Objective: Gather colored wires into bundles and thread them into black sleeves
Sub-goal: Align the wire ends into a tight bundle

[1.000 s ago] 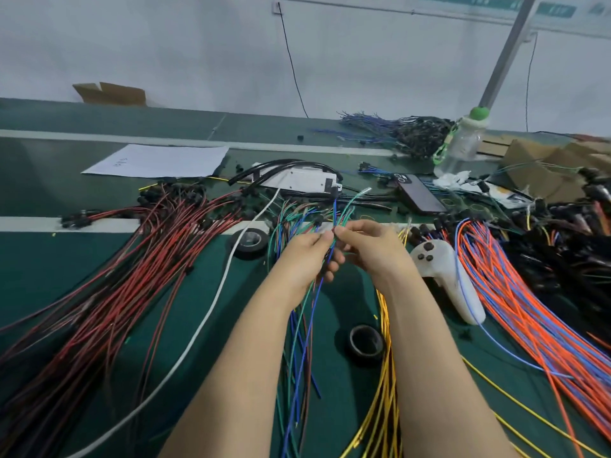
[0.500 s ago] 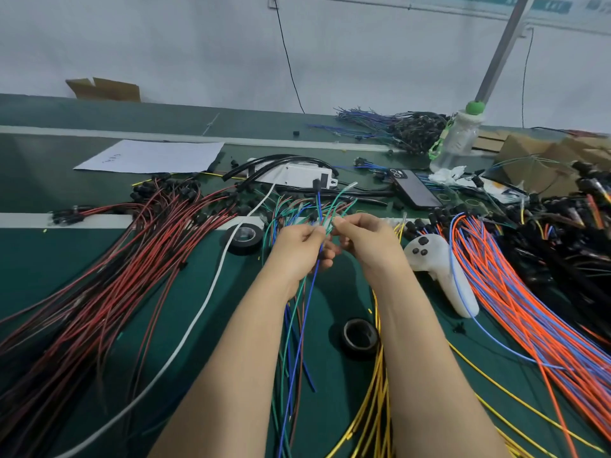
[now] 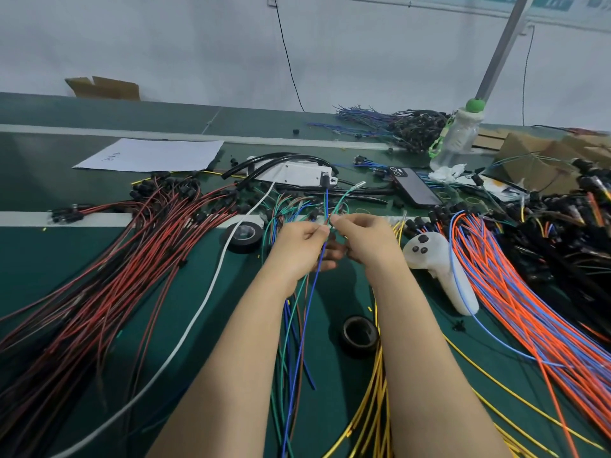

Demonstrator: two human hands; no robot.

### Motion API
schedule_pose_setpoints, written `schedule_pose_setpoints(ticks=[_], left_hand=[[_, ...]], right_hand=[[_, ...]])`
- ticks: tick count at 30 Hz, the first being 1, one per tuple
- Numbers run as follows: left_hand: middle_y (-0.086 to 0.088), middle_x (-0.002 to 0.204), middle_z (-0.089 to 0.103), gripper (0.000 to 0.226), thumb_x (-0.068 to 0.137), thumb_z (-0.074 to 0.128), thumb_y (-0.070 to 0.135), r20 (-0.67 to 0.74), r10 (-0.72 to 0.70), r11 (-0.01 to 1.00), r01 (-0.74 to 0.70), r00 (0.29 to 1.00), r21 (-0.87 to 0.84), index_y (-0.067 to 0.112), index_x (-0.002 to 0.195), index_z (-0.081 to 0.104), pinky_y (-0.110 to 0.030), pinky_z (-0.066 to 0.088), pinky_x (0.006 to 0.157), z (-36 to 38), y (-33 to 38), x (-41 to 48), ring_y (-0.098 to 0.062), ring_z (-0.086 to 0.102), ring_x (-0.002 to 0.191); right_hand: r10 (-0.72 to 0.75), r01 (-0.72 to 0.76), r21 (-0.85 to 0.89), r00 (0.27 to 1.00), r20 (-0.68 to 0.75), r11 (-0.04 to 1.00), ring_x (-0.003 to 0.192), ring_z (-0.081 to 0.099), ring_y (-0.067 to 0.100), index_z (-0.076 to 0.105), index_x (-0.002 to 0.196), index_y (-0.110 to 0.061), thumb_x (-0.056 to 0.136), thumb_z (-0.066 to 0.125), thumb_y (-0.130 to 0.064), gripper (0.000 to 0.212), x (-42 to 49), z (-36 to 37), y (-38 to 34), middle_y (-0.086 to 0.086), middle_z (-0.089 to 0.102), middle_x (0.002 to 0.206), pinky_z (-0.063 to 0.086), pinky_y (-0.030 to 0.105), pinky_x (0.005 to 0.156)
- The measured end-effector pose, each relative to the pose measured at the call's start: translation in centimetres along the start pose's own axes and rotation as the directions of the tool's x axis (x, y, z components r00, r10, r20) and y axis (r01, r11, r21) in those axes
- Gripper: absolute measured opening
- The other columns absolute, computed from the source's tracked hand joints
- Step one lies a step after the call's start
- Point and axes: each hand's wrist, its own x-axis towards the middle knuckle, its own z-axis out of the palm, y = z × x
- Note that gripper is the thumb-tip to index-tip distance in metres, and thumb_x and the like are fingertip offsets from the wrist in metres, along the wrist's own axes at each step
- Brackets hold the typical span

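Left hand [image 3: 297,249], right hand [image 3: 367,242] pinch thin glossy wires [image 3: 326,201].

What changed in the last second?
Hardly anything: the left hand and right hand keep pinching the same blue and green wires, and the free wire ends only sway slightly. The black tape roll, white controller and red wire pile stayed put.

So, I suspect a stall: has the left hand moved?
No: the left hand keeps its place right of the far tape roll, pinching the wires.
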Motion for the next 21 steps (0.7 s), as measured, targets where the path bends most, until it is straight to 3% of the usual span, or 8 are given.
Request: schedule_pose_setpoints(ticks=[4, 9, 12, 15, 18, 21], left_hand=[[-0.010, 0.072, 0.065, 0.020, 0.099, 0.045, 0.010, -0.024, -0.043, 0.994, 0.041, 0.999, -0.103, 0.004, 0.087, 0.060, -0.016, 0.049, 0.047, -0.19, -0.11, 0.11, -0.003, 0.062, 0.047], [-0.009, 0.067, 0.062, 0.021, 0.099, 0.044, 0.008, -0.055, -0.018, 0.995, 0.012, 0.998, -0.096, 0.001, 0.088, 0.061, -0.013, 0.049, 0.047, 0.06, 0.11, 0.09, -0.002, 0.060, 0.045], [-0.009, 0.068, 0.063, 0.021, 0.099, 0.045, 0.008, -0.054, -0.017, 0.995, 0.012, 0.998, -0.096, 0.003, 0.086, 0.061, -0.014, 0.051, 0.048, 0.03, 0.23, 0.02, -0.003, 0.062, 0.046], [-0.007, 0.065, 0.064, 0.021, 0.099, 0.044, 0.008, -0.028, -0.007, 0.999, 0.006, 1.000, -0.051, 0.002, 0.090, 0.061, -0.016, 0.051, 0.048, -0.15, 0.26, -0.14, -0.004, 0.062, 0.048], [-0.005, 0.062, 0.064, 0.021, 0.099, 0.043, 0.009, 0.011, 0.012, 1.000, -0.012, 1.000, 0.029, 0.003, 0.089, 0.061, -0.017, 0.049, 0.045, -0.09, 0.41, -0.45, -0.003, 0.058, 0.045], [-0.005, 0.065, 0.062, 0.025, 0.099, 0.042, 0.009, 0.025, 0.071, 0.986, -0.074, 0.997, 0.149, 0.011, 0.080, 0.058, -0.017, 0.049, 0.043, -0.05, 0.64, -0.57, 0.000, 0.054, 0.041]], right_hand=[[-0.022, 0.021, 0.047, 0.999, 0.038, 0.999, 0.031, 0.036, -0.002, 0.056, 0.064, -0.014, 0.088, 0.066, -0.012, 0.027, 0.05, -0.23, -0.16, -0.007, 0.042, 0.051, 0.029, 0.010, 0.037], [-0.041, 0.041, 0.078, 0.999, -0.011, 0.996, 0.048, 0.045, 0.006, 0.056, 0.069, -0.011, 0.090, 0.063, -0.010, 0.022, -0.03, 0.07, 0.06, 0.000, 0.048, 0.062, 0.036, 0.012, 0.042], [-0.030, 0.030, 0.088, 1.000, 0.003, 0.996, 0.047, 0.046, 0.005, 0.056, 0.069, -0.012, 0.090, 0.063, -0.011, 0.022, 0.03, 0.06, 0.15, -0.002, 0.049, 0.059, 0.037, 0.015, 0.046], [-0.025, 0.027, 0.084, 1.000, -0.019, 0.996, 0.036, 0.043, -0.002, 0.054, 0.074, -0.013, 0.087, 0.067, -0.010, 0.018, -0.03, -0.04, 0.03, -0.005, 0.048, 0.056, 0.035, 0.012, 0.040], [-0.022, 0.024, 0.025, 0.995, -0.098, 0.999, 0.053, 0.046, 0.007, 0.053, 0.092, -0.015, 0.084, 0.070, -0.017, 0.018, 0.07, -0.08, 0.06, -0.002, 0.051, 0.072, 0.038, 0.018, 0.050], [-0.034, 0.037, 0.023, 0.993, -0.109, 0.999, 0.059, 0.044, 0.009, 0.062, 0.091, -0.013, 0.086, 0.068, -0.029, 0.018, 0.05, -0.19, -0.11, -0.004, 0.053, 0.073, 0.036, 0.024, 0.057]])
